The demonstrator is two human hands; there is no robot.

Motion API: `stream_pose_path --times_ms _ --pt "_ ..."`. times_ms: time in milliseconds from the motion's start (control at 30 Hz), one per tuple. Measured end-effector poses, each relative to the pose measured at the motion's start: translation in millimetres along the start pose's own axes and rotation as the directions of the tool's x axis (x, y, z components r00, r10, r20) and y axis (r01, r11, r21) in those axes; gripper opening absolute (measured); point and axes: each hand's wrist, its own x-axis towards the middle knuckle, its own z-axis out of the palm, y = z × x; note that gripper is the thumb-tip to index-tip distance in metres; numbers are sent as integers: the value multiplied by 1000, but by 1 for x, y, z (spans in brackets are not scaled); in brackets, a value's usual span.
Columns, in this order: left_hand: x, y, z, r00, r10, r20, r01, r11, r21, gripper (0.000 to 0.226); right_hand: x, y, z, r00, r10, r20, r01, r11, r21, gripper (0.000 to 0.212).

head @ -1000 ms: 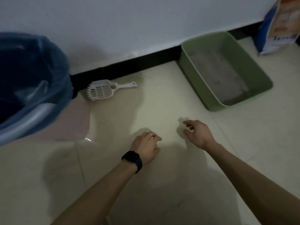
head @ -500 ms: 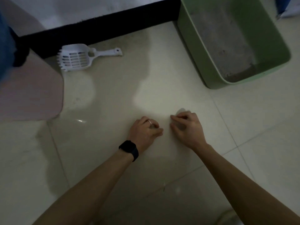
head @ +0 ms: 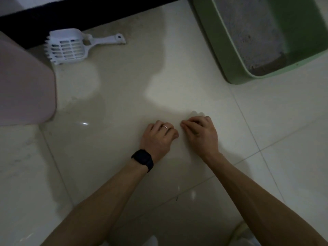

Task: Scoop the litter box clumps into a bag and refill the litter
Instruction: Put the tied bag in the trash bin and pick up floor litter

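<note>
Tiled floor (head: 110, 157): 2 hands (curled, empty)

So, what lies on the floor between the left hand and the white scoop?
Nothing: in the head view only bare, shiny tile floor lies between the left hand and the scoop, which rests untouched.

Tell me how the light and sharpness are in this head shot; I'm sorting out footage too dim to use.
Head view: dim overall, with a broad shadow across the floor around the scoop; a small glare streak near the pink bin; both the left hand and right hand reasonably sharp, the litter box grainy; wide-angle bending shows in the tile lines.
</note>
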Motion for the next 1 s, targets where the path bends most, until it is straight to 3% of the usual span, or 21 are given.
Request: stream_pose_path --times_ms 133,267,367,500,700,867,1000 --pt "1 -2 -1 995 73 72 -81 992 101 24 -3 1 6 997 -49 -58 46 998 -52 12" --pt "5 -2 -4 987 57 148 -68 996 66 23 -3 -5 7 999 -42 5 42 989 -144 16" --pt "9 -8 -9 990 -38 138 44 998 -38 16 1 -8 2 996 -9 93 25 986 -164 17" --pt "15 -20 -15 972 -198 124 215 965 -148 9 -5 10 -12 982 177 60 -176 984 -25 15" --pt "21 -18 -10 981 -140 131 167 961 -220 7 -11 26 -18 975 221 35 -222 975 32 10" --pt "27 -13 -3 988 -79 132 109 966 -233 5 -2 19 -14 984 177 -31 -176 984 39 10" --pt "28 -13 -4 994 29 103 -8 980 -196 7 -5 18 -14 993 115 10 -115 993 28 12"
